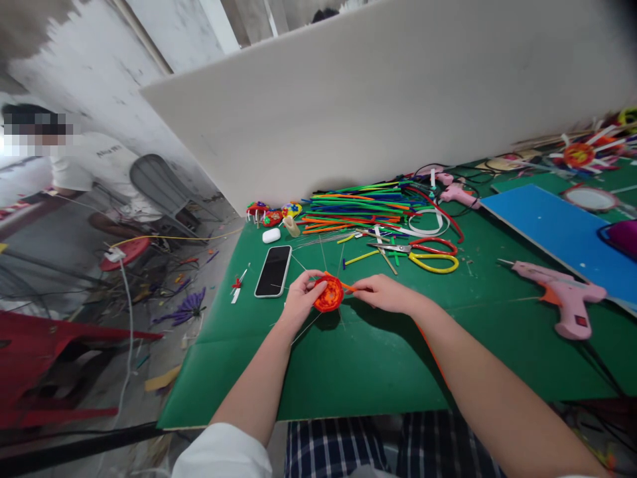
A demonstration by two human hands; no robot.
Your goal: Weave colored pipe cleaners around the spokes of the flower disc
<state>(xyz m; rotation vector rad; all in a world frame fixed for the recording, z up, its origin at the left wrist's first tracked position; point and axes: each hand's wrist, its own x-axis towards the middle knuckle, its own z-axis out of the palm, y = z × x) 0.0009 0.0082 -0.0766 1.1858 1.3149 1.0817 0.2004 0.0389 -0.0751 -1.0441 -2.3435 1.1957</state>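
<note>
My left hand [301, 297] is closed on the left edge of a round orange-red woven disc [328, 294], its thumb on top. Thin pale wires stick out around the disc like spokes. My right hand [377, 293] pinches an orange pipe cleaner [350, 289] just right of the disc, where the strip meets its edge. A long orange strand shows below my right forearm. Left of my left hand lies a phone [273, 271] with a dark screen. Scissors [423, 252] with one red and one yellow handle lie beyond my right hand.
Many coloured pipe cleaners [358, 206] are heaped at the back against a white partition [378, 99]. A pink glue gun [562, 292] and a blue board [562, 232] lie on the right. A white earbud case [271, 235] sits behind the phone. Another person [99, 166] sits far left.
</note>
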